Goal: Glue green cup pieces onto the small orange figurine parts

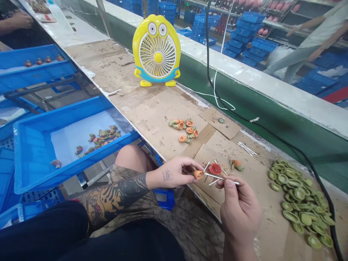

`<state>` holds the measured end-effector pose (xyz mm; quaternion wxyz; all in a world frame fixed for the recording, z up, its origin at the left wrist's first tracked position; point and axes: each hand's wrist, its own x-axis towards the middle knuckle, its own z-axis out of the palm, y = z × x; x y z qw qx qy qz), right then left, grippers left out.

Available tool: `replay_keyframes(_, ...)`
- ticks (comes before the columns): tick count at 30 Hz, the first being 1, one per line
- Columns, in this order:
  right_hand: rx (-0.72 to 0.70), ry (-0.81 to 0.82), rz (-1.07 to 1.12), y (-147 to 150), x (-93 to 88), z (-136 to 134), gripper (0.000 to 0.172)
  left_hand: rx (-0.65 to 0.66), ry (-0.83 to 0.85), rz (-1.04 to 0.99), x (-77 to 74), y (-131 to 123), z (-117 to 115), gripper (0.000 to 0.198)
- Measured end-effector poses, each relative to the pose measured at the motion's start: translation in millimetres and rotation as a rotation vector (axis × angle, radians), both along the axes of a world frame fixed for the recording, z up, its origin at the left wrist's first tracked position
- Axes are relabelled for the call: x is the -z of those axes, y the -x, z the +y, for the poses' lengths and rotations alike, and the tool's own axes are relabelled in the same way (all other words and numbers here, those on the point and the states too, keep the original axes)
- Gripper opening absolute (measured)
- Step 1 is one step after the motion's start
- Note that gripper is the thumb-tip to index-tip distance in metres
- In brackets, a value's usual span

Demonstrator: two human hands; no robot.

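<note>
Right hand (pixel 239 206) nearest: thumb and fingers pinched tight on a white cotton swab (pixel 221 178), tip pointing at the orange piece. Left hand (pixel 174 172): fingers curled nearly closed, fingertips gripping the hollow orange piece (pixel 198 174) just above the bench edge, opening toward the swab. Behind the swab sits a red dish (pixel 215 168), loose swabs lying around it, crowding the space just past both hands. Small orange-and-green figure (pixel 237 165) lies beyond the dish. To the right, heap of green oval cups (pixel 301 199); black cable (pixel 312 159) runs along its far side, against some cups. Bundle of clean swabs (pixel 247 148) on the cardboard (pixel 154 112), farther back. Past that, cluster of orange-and-green figures (pixel 187 129), and a round cap (pixel 221 120) on a cardboard flap. Left of the bench, blue tray (pixel 20 145) with more figures on white lining. Yellow fan (pixel 157 25) stands upright farther up the bench, blocking part of the view behind. Far back: stacked blue crates (pixel 239 34), person (pixel 312 40) at right beside shelving.
</note>
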<state>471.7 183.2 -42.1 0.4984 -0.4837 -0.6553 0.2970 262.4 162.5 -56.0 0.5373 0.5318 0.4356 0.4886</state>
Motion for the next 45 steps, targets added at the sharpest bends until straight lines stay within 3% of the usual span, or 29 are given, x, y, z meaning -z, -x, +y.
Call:
replay_keyframes(4,0.118,-0.040,-0.195,-10,12.4,22,0.032,-0.049,-0.005,-0.022,15.0,4,2,0.039)
replay_keyframes(7,0.130,-0.078,-0.387,-15,19.2,37,0.033,-0.078,-0.008,-0.049,22.1,5,3,0.038)
replay_keyframes(14,0.059,-0.132,-0.528,-14,21.6,46,0.032,-0.050,0.095,-0.123,20.1,4,2,0.040)
replay_keyframes(18,0.108,-0.127,-0.483,-16,18.8,43,0.033,-0.054,0.094,-0.120,15.8,2,2,0.032)
replay_keyframes(21,0.151,-0.059,-0.322,-16,13.8,34,0.034,-0.050,0.093,-0.113,14.1,0,4,0.032)
replay_keyframes(27,0.009,0.063,0.140,-9,1.2,9,0.029,-0.039,0.087,-0.130,9.8,-4,4,0.032)
replay_keyframes(36,-0.146,0.074,0.054,-4,0.6,2,0.023,-0.019,0.074,-0.099,4.2,-6,1,0.034)
replay_keyframes(45,-0.118,0.055,0.034,-8,3.5,5,0.025,0.010,0.133,-0.147,13.3,-3,3,0.038)
